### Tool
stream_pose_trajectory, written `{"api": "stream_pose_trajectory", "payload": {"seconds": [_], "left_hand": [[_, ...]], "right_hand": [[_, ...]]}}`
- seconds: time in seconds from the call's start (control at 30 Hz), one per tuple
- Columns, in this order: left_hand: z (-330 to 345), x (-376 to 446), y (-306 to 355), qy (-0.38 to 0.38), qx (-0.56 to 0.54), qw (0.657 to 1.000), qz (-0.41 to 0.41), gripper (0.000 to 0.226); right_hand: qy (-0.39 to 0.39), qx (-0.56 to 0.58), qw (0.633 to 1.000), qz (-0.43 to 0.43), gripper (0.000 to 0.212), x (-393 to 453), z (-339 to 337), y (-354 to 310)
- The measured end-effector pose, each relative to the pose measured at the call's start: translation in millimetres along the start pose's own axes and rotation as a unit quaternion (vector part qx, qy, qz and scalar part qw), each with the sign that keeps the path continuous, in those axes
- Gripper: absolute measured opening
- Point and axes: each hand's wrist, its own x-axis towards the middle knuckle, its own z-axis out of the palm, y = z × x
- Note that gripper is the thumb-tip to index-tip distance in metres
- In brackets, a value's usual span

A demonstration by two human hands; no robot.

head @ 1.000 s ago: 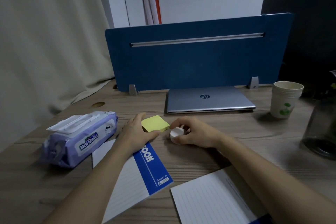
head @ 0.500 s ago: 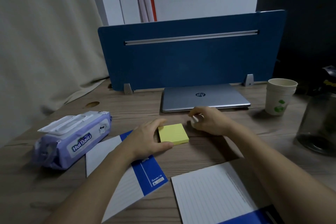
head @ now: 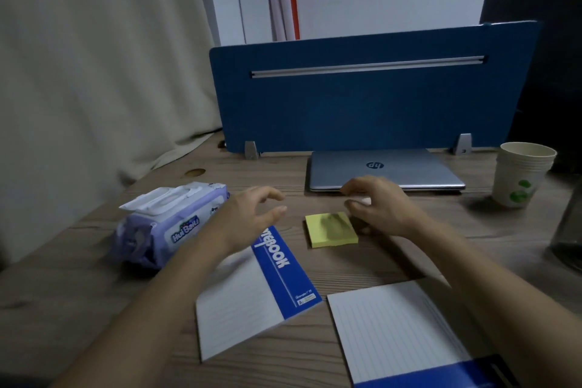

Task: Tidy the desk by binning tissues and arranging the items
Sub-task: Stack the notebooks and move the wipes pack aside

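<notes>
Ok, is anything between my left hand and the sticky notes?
Nothing visible. The left hand hovers open left of the sticky notes, with only bare desk and a notebook corner lying flat below the gap.

Bare desk (head: 409,249) between sticky pad (head: 331,230), laptop (head: 385,168), cups (head: 521,174).

The table (head: 393,264) is matt wood with a visible grain, and at 12 o'clock on it the closed laptop (head: 384,168) has a smooth, brushed-looking silver metal lid below a blue divider panel (head: 362,104) of matt cloth crossed by a metal rail. At 9 o'clock the wet wipes pack (head: 167,224) is glossy, crinkled plastic film with a white hard-plastic flap. The sticky notes pad (head: 330,230) at centre, the lined notebook (head: 252,290) at 6 o'clock and the paper cups (head: 519,176) at 3 o'clock are all matt paper.
</notes>
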Motion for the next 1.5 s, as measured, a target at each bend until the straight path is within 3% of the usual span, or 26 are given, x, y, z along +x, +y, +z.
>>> {"api": "stream_pose_trajectory", "payload": {"seconds": [0.17,0.3,0.63,0.77,1.1,1.27,1.4,1.5], "left_hand": [[-6,-41,4,-0.052,-0.017,0.998,-0.013,0.026],[11,-58,23,-0.077,0.030,0.996,0.037,0.037],[51,-68,74,-0.149,0.023,0.987,0.054,0.049],[60,-69,88,-0.163,0.030,0.985,0.052,0.050],[72,-70,128,-0.217,0.114,0.969,0.017,0.070],[72,-68,139,-0.288,0.117,0.950,-0.010,0.048],[77,-78,133,-0.187,0.079,0.979,-0.019,0.053],[71,-86,119,-0.091,-0.002,0.995,-0.037,0.037]], "right_hand": [[0.074,0.068,0.995,0.003,0.018,13,-11,-24],[0.068,0.126,0.990,0.017,0.016,12,-25,-43],[-0.105,0.000,0.993,0.056,0.010,-90,-50,-1],[-0.130,0.030,0.986,0.095,0.012,-133,-65,15],[-0.153,-0.030,0.983,0.095,0.061,-180,-89,25],[-0.135,-0.041,0.984,0.107,0.065,-184,-89,25],[-0.122,-0.024,0.983,0.131,0.033,-182,-92,22],[-0.091,0.038,0.977,0.189,0.045,-182,-93,17]]}}
